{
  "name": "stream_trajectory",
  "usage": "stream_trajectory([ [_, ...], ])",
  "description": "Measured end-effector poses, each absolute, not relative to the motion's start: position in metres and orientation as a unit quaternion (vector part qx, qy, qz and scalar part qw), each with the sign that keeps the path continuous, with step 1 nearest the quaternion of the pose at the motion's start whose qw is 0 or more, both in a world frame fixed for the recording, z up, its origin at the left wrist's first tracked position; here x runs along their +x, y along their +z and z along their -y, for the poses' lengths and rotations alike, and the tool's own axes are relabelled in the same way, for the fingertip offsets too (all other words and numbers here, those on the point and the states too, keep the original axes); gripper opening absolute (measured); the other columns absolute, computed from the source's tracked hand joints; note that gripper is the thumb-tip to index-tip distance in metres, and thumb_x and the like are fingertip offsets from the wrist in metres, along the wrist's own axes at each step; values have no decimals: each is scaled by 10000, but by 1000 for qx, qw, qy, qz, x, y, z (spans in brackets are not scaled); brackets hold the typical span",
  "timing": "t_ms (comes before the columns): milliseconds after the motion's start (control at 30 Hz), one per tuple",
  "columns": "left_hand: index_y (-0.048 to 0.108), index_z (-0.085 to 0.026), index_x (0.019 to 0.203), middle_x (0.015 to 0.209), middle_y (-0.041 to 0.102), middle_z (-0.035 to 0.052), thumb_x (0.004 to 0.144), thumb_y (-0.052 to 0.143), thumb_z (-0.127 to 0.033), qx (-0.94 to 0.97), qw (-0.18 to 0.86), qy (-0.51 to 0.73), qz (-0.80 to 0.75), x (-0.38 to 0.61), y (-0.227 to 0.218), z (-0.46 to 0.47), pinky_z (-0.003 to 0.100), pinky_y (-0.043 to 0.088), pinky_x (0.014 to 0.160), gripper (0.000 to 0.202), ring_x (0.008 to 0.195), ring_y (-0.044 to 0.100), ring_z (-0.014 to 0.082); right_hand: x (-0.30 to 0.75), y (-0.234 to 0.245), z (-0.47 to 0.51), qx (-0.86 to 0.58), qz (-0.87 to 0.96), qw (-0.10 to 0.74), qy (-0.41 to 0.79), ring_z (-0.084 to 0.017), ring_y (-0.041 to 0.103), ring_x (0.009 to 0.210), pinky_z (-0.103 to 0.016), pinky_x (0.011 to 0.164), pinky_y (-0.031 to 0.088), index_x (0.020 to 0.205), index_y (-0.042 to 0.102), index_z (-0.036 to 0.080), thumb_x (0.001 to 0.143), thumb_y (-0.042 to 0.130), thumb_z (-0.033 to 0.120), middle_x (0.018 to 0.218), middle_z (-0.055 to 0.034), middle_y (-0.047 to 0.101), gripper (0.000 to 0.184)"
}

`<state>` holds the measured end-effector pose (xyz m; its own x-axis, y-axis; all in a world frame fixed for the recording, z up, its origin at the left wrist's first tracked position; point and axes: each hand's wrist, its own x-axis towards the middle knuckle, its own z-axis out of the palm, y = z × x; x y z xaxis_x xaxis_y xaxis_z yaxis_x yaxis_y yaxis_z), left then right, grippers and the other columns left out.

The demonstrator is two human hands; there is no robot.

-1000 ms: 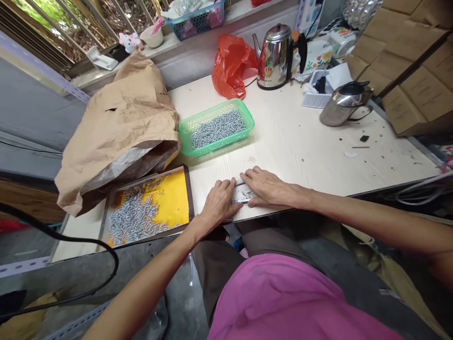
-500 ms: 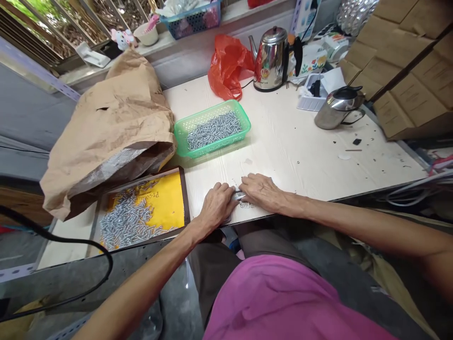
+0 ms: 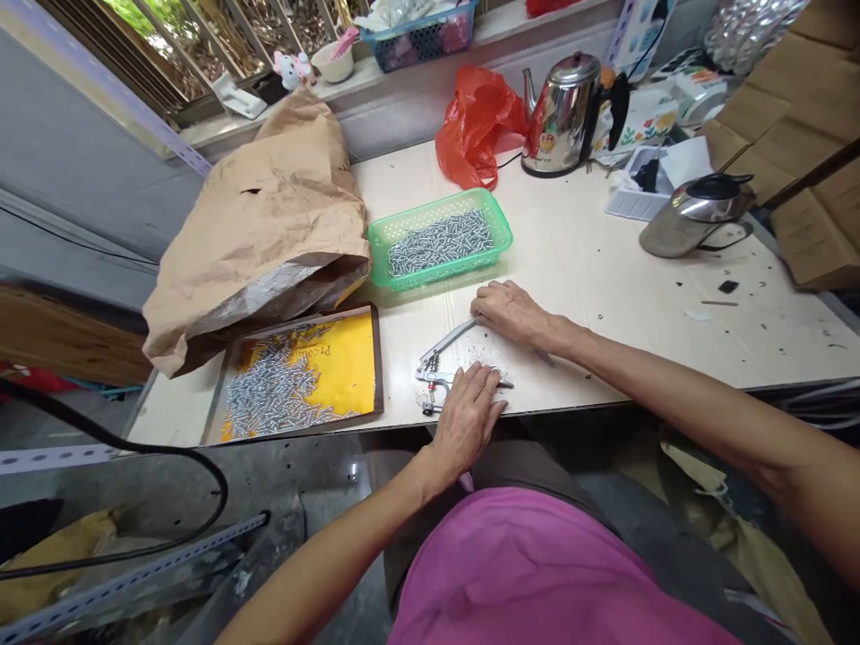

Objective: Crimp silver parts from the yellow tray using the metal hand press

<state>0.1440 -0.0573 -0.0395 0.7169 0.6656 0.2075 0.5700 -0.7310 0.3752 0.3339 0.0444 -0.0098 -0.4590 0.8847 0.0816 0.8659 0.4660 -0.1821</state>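
Note:
A metal plier-like hand tool point(image 3: 446, 345) with a coil spring lies near the table's front edge, its two handles spread apart. My left hand point(image 3: 465, 419) lies over the lower handle, its fingers bent across it. The fingers of my right hand point(image 3: 511, 313) are curled at the far end of the upper handle; their tips are hidden. Small dark bits are scattered on the table between the hands. To the left, a shallow tray point(image 3: 377, 358) with a yellow bottom holds many small metal pins. Behind the tool, a green plastic basket point(image 3: 440, 276) holds more of them.
A big brown paper bag point(image 3: 269, 210) slumps at the left. Along the back are a red plastic bag point(image 3: 474, 125), a steel kettle point(image 3: 564, 121) and a white tray point(image 3: 632, 202). A steel pitcher point(image 3: 685, 219) stands right, near cardboard boxes point(image 3: 812, 188).
My hands have moved apart: the right one up and away, the left one nearer to me. The tool, mostly covered before, now shows with its handles spread. The camera view has shifted left.

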Motion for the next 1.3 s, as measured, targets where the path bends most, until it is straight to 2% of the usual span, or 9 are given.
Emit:
stream_trajectory([
  [100,496,-107,1305,1320,573,168,958,456,-320,918,145,167,-329,145,-40,57,492,397,1084,409,1297,482,292,301,7,-30,-415,905,76,59,-210,470,924,-321,718,276,962,695,194,912,554,192,1006,-87,626,150],
  [233,605,-119,1134,1045,688,131,953,471,-339,927,158,159,-302,132,-31,76,389,525,904,314,1027,645,248,251,8,-11,-229,968,49,85,-227,434,964,-336,690,263,769,685,209,855,620,170,979,-63,620,115],
  [333,617,-145,1115,1029,692,80,940,495,-229,945,150,168,-236,97,-12,90,293,520,859,229,978,634,183,232,-11,-10,-195,976,69,73,-224,443,929,-343,687,266,682,631,179,812,625,125,894,-70,616,141],
  [433,653,-172,1030,947,694,55,925,506,-181,912,65,201,-353,42,10,75,287,504,801,181,880,614,165,226,-29,-12,-173,975,113,87,-206,470,861,-335,694,295,713,605,171,829,599,157,815,-65,610,117],
  [567,704,-172,964,901,675,81,928,497,-257,776,-33,208,-594,-27,25,10,324,482,786,226,870,596,208,231,-21,-19,-236,931,245,133,-177,519,799,-321,731,372,857,610,165,911,470,173,810,-57,624,149],
  [733,727,-125,998,958,684,127,904,484,-262,709,3,135,-692,-54,18,-74,322,450,826,295,911,615,238,266,28,-69,-436,811,380,84,-196,573,814,-343,739,467,896,621,174,935,423,198,859,-78,636,203],
  [867,738,-108,947,951,686,179,875,515,-289,692,12,56,-719,-52,7,-108,329,436,782,295,914,629,283,305,41,-98,-545,770,332,-5,-275,579,970,-420,804,492,1075,631,146,902,513,243,1039,-134,609,230],
  [967,736,-130,956,982,686,173,854,528,-242,713,29,36,-700,-53,3,-116,316,429,757,257,906,638,284,318,28,-86,-539,790,292,18,-272,589,993,-404,793,516,1162,605,149,912,510,258,1116,-135,582,289],
  [1300,707,-106,923,915,698,145,817,483,-131,744,39,-5,-667,-62,9,-106,280,421,742,249,852,636,237,306,-7,6,-487,803,292,180,-220,645,931,-389,832,557,1026,662,210,954,408,310,1073,-106,621,282],
])
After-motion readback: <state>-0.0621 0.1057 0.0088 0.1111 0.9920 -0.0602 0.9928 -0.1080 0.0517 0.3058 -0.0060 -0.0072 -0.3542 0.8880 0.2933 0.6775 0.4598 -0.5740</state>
